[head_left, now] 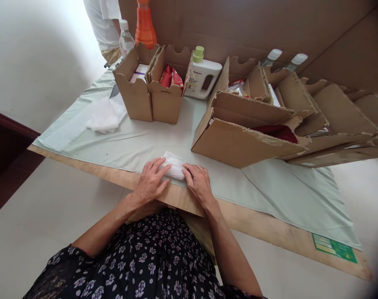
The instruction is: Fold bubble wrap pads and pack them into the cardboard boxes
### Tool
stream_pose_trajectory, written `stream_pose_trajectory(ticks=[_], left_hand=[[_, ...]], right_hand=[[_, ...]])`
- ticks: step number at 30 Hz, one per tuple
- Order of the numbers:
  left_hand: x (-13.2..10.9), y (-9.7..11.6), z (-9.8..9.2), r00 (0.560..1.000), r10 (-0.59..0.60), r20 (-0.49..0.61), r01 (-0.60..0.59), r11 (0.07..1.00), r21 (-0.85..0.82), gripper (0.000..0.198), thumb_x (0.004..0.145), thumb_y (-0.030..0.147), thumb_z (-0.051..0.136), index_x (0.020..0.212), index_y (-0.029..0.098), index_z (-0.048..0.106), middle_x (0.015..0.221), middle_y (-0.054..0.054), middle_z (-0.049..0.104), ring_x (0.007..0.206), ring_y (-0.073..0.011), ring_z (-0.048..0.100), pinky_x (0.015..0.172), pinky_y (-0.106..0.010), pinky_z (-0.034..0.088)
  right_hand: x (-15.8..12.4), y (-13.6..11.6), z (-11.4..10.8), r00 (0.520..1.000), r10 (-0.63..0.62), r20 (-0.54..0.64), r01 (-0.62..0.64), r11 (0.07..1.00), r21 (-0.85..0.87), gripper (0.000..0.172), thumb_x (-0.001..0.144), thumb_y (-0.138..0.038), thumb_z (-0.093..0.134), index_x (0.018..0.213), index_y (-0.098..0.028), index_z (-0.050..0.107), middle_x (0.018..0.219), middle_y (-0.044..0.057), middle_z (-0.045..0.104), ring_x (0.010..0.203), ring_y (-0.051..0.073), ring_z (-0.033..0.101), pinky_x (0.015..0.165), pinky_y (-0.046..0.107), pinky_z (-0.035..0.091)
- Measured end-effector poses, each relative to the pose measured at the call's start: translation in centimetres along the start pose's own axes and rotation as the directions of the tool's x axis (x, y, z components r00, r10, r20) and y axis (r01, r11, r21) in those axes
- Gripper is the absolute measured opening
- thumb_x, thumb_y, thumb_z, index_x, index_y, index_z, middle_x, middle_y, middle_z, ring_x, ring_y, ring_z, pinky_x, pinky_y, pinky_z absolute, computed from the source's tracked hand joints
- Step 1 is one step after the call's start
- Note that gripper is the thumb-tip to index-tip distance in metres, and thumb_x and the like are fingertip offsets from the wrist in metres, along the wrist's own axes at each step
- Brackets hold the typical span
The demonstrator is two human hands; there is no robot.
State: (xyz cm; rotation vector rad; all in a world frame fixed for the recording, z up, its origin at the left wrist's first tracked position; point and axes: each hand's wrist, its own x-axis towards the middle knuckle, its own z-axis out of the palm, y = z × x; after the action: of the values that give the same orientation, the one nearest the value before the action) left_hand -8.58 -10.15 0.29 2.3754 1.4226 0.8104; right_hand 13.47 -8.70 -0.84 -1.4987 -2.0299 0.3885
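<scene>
A small parcel wrapped in white bubble wrap (174, 165) lies on the pale green sheet (139, 143) near the table's front edge. My left hand (150, 181) rests on the parcel's left side, fingers stretched flat over it. On the parcel's right end, my right hand (199, 182) presses with its fingers curled down against the wrap. Both hands touch the parcel from the near side.
Two upright cardboard boxes (151, 89) hold packets at the back. A white jug (204, 77) stands beside them. Several slanted cardboard bins (254, 137) fill the right. Loose bubble wrap (106, 114) lies at the left. Another person (104, 25) stands at the far end near bottles.
</scene>
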Motion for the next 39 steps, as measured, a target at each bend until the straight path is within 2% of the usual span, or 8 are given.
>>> stream_pose_trajectory(ticks=[5, 10, 15, 18, 22, 28, 33, 39], left_hand=[[1.1, -1.3, 1.0, 1.000, -0.006, 0.019, 0.005, 1.000, 0.007, 0.035, 0.099, 0.022, 0.055, 0.133, 0.021, 0.063, 0.136, -0.013, 0.064, 0.131, -0.0318, 0.055, 0.112, -0.053, 0.045], [1.5, -1.4, 1.4, 1.000, -0.025, -0.014, 0.025, 1.000, -0.005, 0.032, 0.100, 0.024, 0.055, 0.130, 0.020, 0.064, 0.137, -0.015, 0.063, 0.130, -0.0327, 0.055, 0.111, -0.054, 0.045], [0.3, 0.5, 1.0, 0.940, -0.267, -0.214, 0.213, 0.946, -0.243, 0.041, 0.096, 0.026, 0.059, 0.137, 0.020, 0.056, 0.135, -0.015, 0.059, 0.126, -0.0285, 0.058, 0.109, -0.050, 0.050], [-0.5, 1.4, 0.9, 0.892, -0.445, -0.081, 0.332, 0.765, -0.552, 0.043, 0.093, 0.027, 0.063, 0.135, 0.019, 0.056, 0.126, -0.013, 0.065, 0.116, -0.0250, 0.064, 0.107, -0.048, 0.052], [-0.2, 2.2, 1.2, 0.802, -0.558, 0.212, 0.435, 0.302, -0.848, 0.057, 0.085, 0.032, 0.074, 0.136, 0.018, 0.051, 0.122, -0.013, 0.068, 0.117, -0.0259, 0.067, 0.108, -0.046, 0.052], [1.0, 3.7, 1.2, 0.675, -0.709, 0.204, 0.289, 0.000, -0.957, 0.083, 0.076, 0.030, 0.086, 0.145, 0.022, 0.040, 0.121, -0.009, 0.069, 0.110, -0.0232, 0.071, 0.106, -0.042, 0.051], [1.1, 4.6, 1.3, 0.730, -0.546, 0.412, 0.320, -0.260, -0.911, 0.059, 0.072, 0.025, 0.090, 0.123, 0.018, 0.060, 0.107, -0.006, 0.072, 0.099, -0.0204, 0.071, 0.092, -0.035, 0.057], [1.8, 4.5, 1.3, 0.728, -0.489, 0.481, 0.275, -0.435, -0.857, 0.046, 0.064, 0.021, 0.091, 0.104, 0.015, 0.070, 0.096, -0.005, 0.075, 0.093, -0.0182, 0.070, 0.094, -0.030, 0.054]], right_hand=[[-0.6, -0.3, -0.1, 0.987, -0.080, -0.139, 0.070, 0.995, -0.075, 0.033, 0.104, -0.035, 0.050, 0.127, -0.020, 0.068, 0.125, 0.013, 0.071, 0.115, 0.027, 0.064, 0.094, 0.042, 0.047], [-1.2, -1.0, 0.1, 0.984, -0.178, -0.026, 0.174, 0.978, -0.119, 0.035, 0.098, -0.030, 0.061, 0.131, -0.021, 0.065, 0.131, 0.013, 0.069, 0.119, 0.029, 0.061, 0.100, 0.045, 0.046], [-0.5, 0.0, 0.7, 0.996, -0.044, -0.077, 0.046, 0.998, 0.032, 0.027, 0.100, -0.032, 0.058, 0.122, -0.022, 0.070, 0.118, 0.010, 0.076, 0.112, 0.027, 0.066, 0.097, 0.043, 0.048], [-0.6, 0.0, 0.5, 0.991, 0.032, -0.127, -0.013, 0.990, 0.143, 0.028, 0.100, -0.036, 0.057, 0.119, -0.022, 0.072, 0.113, 0.009, 0.077, 0.105, 0.026, 0.068, 0.094, 0.043, 0.050], [-1.2, -1.0, 0.2, 0.981, 0.055, -0.185, -0.010, 0.971, 0.241, 0.025, 0.099, -0.039, 0.059, 0.114, -0.024, 0.073, 0.110, 0.008, 0.077, 0.104, 0.025, 0.069, 0.095, 0.042, 0.051], [-2.1, -1.8, 0.1, 0.956, 0.132, -0.261, -0.049, 0.952, 0.303, 0.023, 0.097, -0.038, 0.061, 0.113, -0.025, 0.072, 0.111, 0.006, 0.077, 0.105, 0.024, 0.069, 0.094, 0.042, 0.053], [-3.1, -2.8, 0.9, 0.955, 0.091, -0.283, -0.007, 0.958, 0.285, 0.021, 0.098, -0.034, 0.063, 0.115, -0.025, 0.070, 0.113, 0.007, 0.076, 0.108, 0.025, 0.069, 0.096, 0.043, 0.052], [-4.8, -4.6, 1.9, 0.964, 0.016, -0.265, 0.070, 0.947, 0.314, 0.021, 0.098, -0.027, 0.065, 0.118, -0.026, 0.066, 0.116, 0.006, 0.076, 0.110, 0.024, 0.068, 0.098, 0.044, 0.049]])
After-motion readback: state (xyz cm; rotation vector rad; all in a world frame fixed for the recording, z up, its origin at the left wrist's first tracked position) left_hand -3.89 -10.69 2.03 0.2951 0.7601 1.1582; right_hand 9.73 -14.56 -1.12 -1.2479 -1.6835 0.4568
